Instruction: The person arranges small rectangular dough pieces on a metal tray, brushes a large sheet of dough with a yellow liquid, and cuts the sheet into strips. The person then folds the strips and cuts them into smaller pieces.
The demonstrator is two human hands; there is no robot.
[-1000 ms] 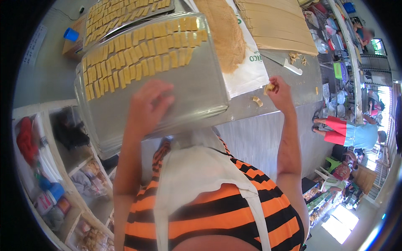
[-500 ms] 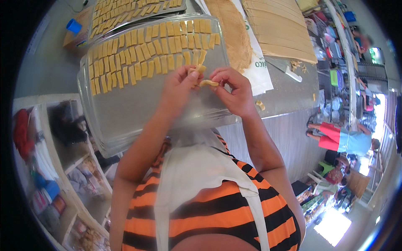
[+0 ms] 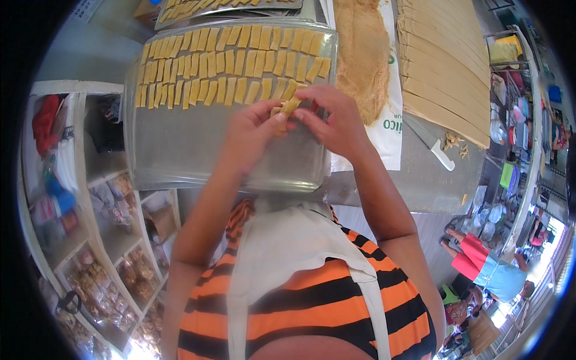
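Observation:
A metal baking tray (image 3: 198, 153) lies in front of me, its far half lined with several rows of small yellow dough strips (image 3: 228, 66). Over the tray's right side my left hand (image 3: 252, 129) and my right hand (image 3: 336, 120) meet, both pinching one small yellow dough piece (image 3: 289, 108) between their fingertips. The piece sits just below the nearest row of strips. The near half of the tray is bare metal.
A second tray of strips (image 3: 228, 6) lies beyond. To the right are a heap of brown crumbs (image 3: 360, 54) on white paper, a scored dough sheet (image 3: 444, 66), a white-handled knife (image 3: 435, 147) and dough scraps (image 3: 453, 143). Shelves with packed goods (image 3: 90, 240) stand at left; people (image 3: 492, 273) sit at lower right.
My right hand came in from the table's right side to join the left over the tray. Both hands now hold a dough piece, and the view has shifted closer to the tray.

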